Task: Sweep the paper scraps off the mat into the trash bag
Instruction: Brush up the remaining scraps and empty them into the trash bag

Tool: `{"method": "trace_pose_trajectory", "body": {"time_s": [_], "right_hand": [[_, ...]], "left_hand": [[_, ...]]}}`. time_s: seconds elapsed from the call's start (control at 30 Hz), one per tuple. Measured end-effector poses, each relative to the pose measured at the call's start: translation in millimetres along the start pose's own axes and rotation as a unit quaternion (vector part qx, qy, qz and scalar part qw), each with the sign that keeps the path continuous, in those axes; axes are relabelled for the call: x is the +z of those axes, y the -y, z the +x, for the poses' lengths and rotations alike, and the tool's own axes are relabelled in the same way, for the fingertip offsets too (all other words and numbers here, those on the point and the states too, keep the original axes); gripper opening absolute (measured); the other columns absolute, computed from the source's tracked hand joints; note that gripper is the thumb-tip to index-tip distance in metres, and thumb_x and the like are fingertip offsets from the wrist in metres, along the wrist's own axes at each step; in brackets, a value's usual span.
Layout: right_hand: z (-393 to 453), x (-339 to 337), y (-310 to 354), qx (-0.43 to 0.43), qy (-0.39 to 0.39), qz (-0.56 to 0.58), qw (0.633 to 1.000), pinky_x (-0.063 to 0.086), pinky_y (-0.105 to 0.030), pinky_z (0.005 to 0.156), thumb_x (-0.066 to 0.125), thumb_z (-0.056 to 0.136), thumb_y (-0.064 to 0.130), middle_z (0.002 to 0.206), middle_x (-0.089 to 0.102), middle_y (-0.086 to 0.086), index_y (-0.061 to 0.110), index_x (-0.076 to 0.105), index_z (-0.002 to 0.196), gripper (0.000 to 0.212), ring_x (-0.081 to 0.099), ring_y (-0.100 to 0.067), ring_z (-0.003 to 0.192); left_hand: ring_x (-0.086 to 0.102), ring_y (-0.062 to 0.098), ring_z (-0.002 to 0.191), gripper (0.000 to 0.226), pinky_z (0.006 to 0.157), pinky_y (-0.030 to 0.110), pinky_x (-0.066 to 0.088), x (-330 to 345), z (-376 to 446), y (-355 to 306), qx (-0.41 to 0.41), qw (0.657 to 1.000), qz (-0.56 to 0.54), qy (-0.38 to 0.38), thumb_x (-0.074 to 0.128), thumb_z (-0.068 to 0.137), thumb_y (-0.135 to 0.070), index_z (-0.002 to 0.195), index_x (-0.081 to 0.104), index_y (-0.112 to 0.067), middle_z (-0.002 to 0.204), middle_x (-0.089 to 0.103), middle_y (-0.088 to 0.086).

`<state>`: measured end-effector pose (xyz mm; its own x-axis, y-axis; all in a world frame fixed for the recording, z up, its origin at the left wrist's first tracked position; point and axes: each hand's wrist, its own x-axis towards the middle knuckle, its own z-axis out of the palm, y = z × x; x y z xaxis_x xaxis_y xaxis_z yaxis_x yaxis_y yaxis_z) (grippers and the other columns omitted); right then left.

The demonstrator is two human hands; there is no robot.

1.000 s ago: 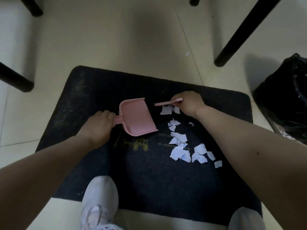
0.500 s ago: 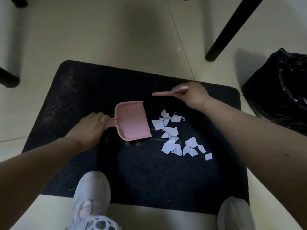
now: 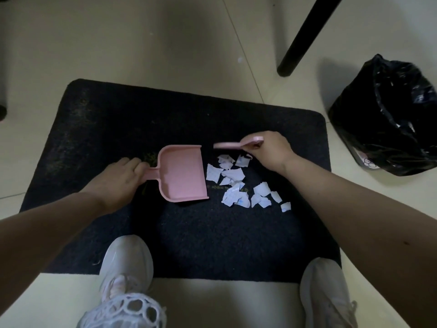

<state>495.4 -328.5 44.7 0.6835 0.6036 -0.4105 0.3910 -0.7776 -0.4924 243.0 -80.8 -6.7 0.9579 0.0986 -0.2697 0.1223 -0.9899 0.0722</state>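
Since half a second ago the right hand (image 3: 269, 150) has brought the pink brush (image 3: 237, 144) back toward the pile, so its head now hovers just above the far scraps instead of standing clear beyond them, while the dustpan has kept its place beside the heap.

Largest in view is the pale tiled floor (image 3: 142, 43), and on it lies the dark mat (image 3: 118, 119), filling the middle. At 2 o'clock from the mat, off its corner on the tiles, sits the black trash bag (image 3: 390, 110), its mouth open upward. A black furniture leg (image 3: 305, 34) stands at 1 o'clock. Two light shoes rest at the mat's near edge, the left shoe (image 3: 127, 261) at 7 o'clock and the right shoe (image 3: 324, 287) at 5 o'clock.

On the mat's middle lies the pink dustpan (image 3: 182, 174), its open lip facing 3 o'clock. The left hand (image 3: 120, 178) has its fingers curled round the pan's short handle. The right hand's fingers are curled round the brush handle.

White paper scraps (image 3: 236, 183) lie in a loose heap on the mat, just off the dustpan's lip, trailing toward 4 o'clock; none lie in the pan.
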Motion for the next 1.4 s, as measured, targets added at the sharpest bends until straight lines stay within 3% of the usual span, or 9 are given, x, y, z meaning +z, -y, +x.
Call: {"method": "trace_pose_trajectory", "body": {"time_s": [0.1,0.2,0.37,0.5,0.6,0.7,1.13,1.27,1.4], "right_hand": [[-5.4,2.9,-2.0,0.034,-0.101,0.024,0.994,0.052,-0.033,0.083,0.057,0.095,0.024,0.105,0.071,-0.003,0.026,0.072,0.106,0.019,0.065,-0.021,0.093],[-14.4,21.4,-5.3,0.078,-0.07,-0.017,0.994,0.054,-0.038,0.08,0.053,0.096,0.023,0.099,0.071,-0.007,0.024,0.072,0.102,0.02,0.066,-0.025,0.087],[-35.5,48.9,-4.2,0.101,-0.049,0.041,0.993,0.054,-0.03,0.064,0.053,0.095,0.023,0.093,0.071,0.0,0.028,0.073,0.097,0.021,0.064,-0.017,0.072],[-39.6,40.6,-4.2,0.117,-0.134,0.085,0.98,0.046,-0.023,0.059,0.056,0.094,0.039,0.094,0.069,0.009,0.036,0.071,0.104,0.019,0.061,-0.01,0.074],[-39.4,33.5,-5.3,0.18,-0.215,0.072,0.957,0.039,-0.026,0.066,0.05,0.097,0.036,0.086,0.062,0.002,0.024,0.07,0.102,0.024,0.057,-0.015,0.077],[-40.1,41.3,-1.7,0.232,-0.22,0.036,0.947,0.037,-0.028,0.067,0.039,0.099,0.04,0.081,0.058,0.0,0.017,0.066,0.096,0.036,0.057,-0.021,0.078],[-32.1,89.3,72.1,0.048,-0.093,-0.014,0.994,0.034,-0.028,0.066,0.045,0.099,0.031,0.092,0.068,-0.012,0.006,0.067,0.097,0.034,0.062,-0.03,0.086],[-26.6,76.5,72.8,0.073,-0.146,0.039,0.986,0.036,-0.027,0.063,0.043,0.1,0.032,0.079,0.064,-0.007,0.006,0.067,0.088,0.037,0.057,-0.022,0.07],[-22.1,72.0,64.5,0.116,-0.183,0.04,0.975,0.035,-0.026,0.065,0.038,0.102,0.033,0.083,0.065,-0.006,0.008,0.067,0.093,0.04,0.064,-0.026,0.082]], "left_hand": [[0.054,0.023,0.081,0.035,0.068,0.036,0.049,-1.8,-1.6,-2.7,0.004,1.0,-0.002,0.006,0.041,0.096,-0.029,0.122,0.055,-0.008,0.101,0.058,0.007],[0.055,0.025,0.079,0.034,0.067,0.039,0.051,-0.1,-5.2,-2.9,0.01,1.0,-0.004,0.011,0.048,0.095,-0.025,0.121,0.057,-0.006,0.098,0.059,0.009],[0.056,0.028,0.067,0.026,0.055,0.038,0.051,6.2,-8.6,-6.4,0.03,1.0,-0.005,0.004,0.062,0.087,-0.017,0.109,0.063,-0.002,0.088,0.061,0.012],[0.055,0.029,0.08,0.031,0.068,0.042,0.05,11.1,-8.4,-10.5,0.003,0.999,-0.036,0.017,0.052,0.093,-0.02,0.119,0.057,-0.004,0.1,0.059,0.012],[0.051,0.028,0.092,0.038,0.078,0.039,0.046,11.4,-11.4,-10.8,-0.046,0.996,-0.061,0.044,0.05,0.091,-0.013,0.129,0.049,-0.008,0.112,0.054,0.011],[0.048,0.025,0.098,0.045,0.084,0.035,0.045,12.7,-16.8,-5.9,-0.08,0.992,-0.073,0.062,0.048,0.09,-0.01,0.135,0.043,-0.011,0.117,0.05,0.008],[0.05,0.025,0.101,0.036,0.085,0.038,0.047,12.9,-12.7,-7.2,-0.097,0.985,-0.1,0.098,0.041,0.096,-0.017,0.133,0.041,-0.015,0.118,0.048,0.006],[0.051,0.026,0.099,0.034,0.085,0.041,0.047,15.9,-12.6,-4.2,-0.095,0.987,-0.094,0.093,0.04,0.098,-0.023,0.131,0.043,-0.015,0.115,0.049,0.006],[0.049,0.025,0.104,0.035,0.09,0.04,0.046,14.8,-11.8,-3.4,-0.097,0.985,-0.099,0.098,0.037,0.099,-0.026,0.134,0.039,-0.017,0.119,0.047,0.006]]}}
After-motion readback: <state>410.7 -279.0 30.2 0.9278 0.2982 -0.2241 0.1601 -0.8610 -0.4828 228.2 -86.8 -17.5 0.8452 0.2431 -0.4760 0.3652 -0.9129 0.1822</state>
